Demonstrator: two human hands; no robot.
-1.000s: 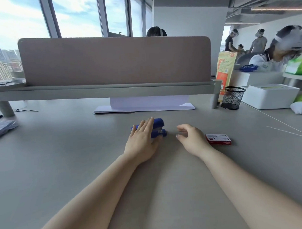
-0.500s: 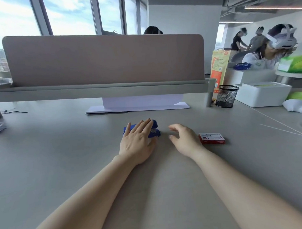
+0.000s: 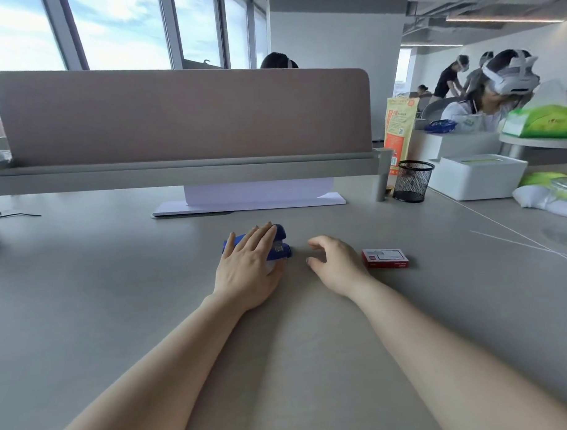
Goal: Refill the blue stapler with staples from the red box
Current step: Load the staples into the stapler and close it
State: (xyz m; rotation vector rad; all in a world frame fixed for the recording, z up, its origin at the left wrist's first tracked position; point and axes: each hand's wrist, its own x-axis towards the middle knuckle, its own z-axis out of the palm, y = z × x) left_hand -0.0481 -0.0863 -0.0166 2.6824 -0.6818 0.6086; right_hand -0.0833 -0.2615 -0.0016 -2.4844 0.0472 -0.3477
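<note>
The blue stapler (image 3: 280, 244) lies on the grey desk (image 3: 117, 285) in the middle of the view. My left hand (image 3: 248, 270) rests on top of it, fingers wrapped over its body and thumb against its near side; most of the stapler is hidden. My right hand (image 3: 333, 264) hovers just right of the stapler, fingers curled and apart, holding nothing. The red staple box (image 3: 385, 258) lies flat and closed on the desk right beside my right hand.
A pink-grey divider panel (image 3: 182, 112) on a raised shelf spans the back. A white stand (image 3: 249, 201) sits under it. A black mesh cup (image 3: 412, 181), an orange bag (image 3: 398, 130) and a white box (image 3: 477, 176) stand back right. People sit beyond.
My left hand has settled further over the stapler, closing around it. My right hand stays beside the red box. The view has shifted slightly.
</note>
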